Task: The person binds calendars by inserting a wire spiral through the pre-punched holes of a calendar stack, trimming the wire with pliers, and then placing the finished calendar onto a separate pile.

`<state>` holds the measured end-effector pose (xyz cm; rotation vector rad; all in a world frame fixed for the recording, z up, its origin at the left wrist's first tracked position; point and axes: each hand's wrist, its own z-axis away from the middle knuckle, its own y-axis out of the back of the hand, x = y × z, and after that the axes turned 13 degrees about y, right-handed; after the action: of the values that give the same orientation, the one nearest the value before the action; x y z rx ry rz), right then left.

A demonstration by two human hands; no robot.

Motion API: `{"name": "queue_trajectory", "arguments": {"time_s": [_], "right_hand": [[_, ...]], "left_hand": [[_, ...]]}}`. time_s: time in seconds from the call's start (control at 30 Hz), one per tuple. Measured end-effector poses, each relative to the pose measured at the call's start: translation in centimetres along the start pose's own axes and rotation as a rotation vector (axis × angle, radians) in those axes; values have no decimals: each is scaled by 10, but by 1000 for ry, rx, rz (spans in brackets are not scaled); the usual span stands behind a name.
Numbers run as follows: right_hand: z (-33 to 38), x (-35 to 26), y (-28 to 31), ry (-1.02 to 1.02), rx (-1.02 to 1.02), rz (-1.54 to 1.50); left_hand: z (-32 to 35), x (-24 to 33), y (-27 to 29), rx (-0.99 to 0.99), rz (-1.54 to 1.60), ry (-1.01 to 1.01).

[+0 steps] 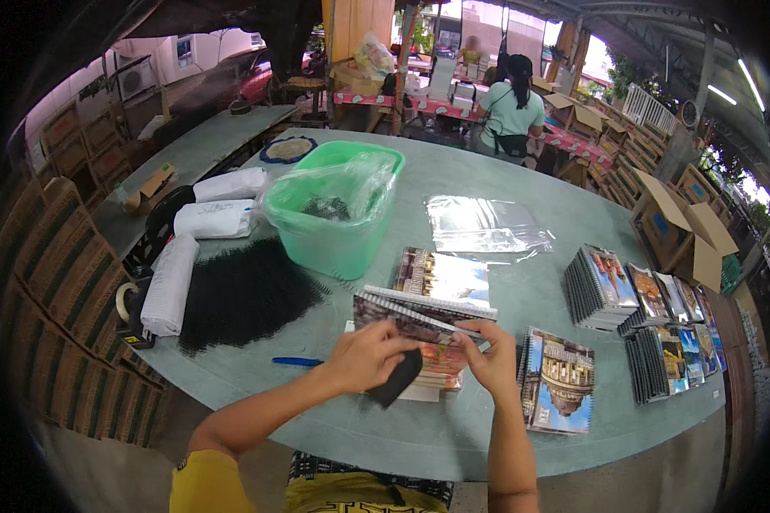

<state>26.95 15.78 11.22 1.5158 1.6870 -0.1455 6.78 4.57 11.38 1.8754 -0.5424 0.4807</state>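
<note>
1. The left hand is at the near left side of a printed booklet; its fingers bend toward the thumb, with a blurred dark piece just below them; I cannot tell whether they are clamped on that piece, on the booklet or on neither.
2. The right hand is pinched, thumb and fingers together, on the right end of the booklet, which is tilted between the two hands, a pale strip along its edge.
3. Directly below the hands, a stack of printed pages lies on the tabletop; just beyond them is a notebook with a sky picture on its cover.
4. Left of the left hand lies a blue pen; farther left, a spread of black coils, with white rolls along its outer side.
5. Beyond the left hand stands a green bin with clear plastic draped over it; beyond the right hand lie flat clear sleeves.
6. Just right of the right hand are spiral notebooks; farther right, more notebook stacks, with an open cardboard box behind them.
</note>
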Motion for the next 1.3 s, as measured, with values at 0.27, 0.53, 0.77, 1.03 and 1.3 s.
{"name": "queue_trajectory", "arguments": {"time_s": [0.27, 0.53, 0.77, 1.03, 1.3], "right_hand": [[15, 11, -7, -391, 228, -673], [9, 20, -18, -155, 180, -461], [-6, -34, -17, 236, 44, 675], [-7, -14, -32, 245, 5, 523], [-14, -14, -31, 538, 60, 525]], "left_hand": [[-15, 11, 6, 92, 42, 26], [-15, 20, 3, 177, 109, 3], [-11, 57, 39, 449, 229, 119], [-9, 66, 46, 746, 165, -2], [5, 53, 30, 97, 110, 53]]}}
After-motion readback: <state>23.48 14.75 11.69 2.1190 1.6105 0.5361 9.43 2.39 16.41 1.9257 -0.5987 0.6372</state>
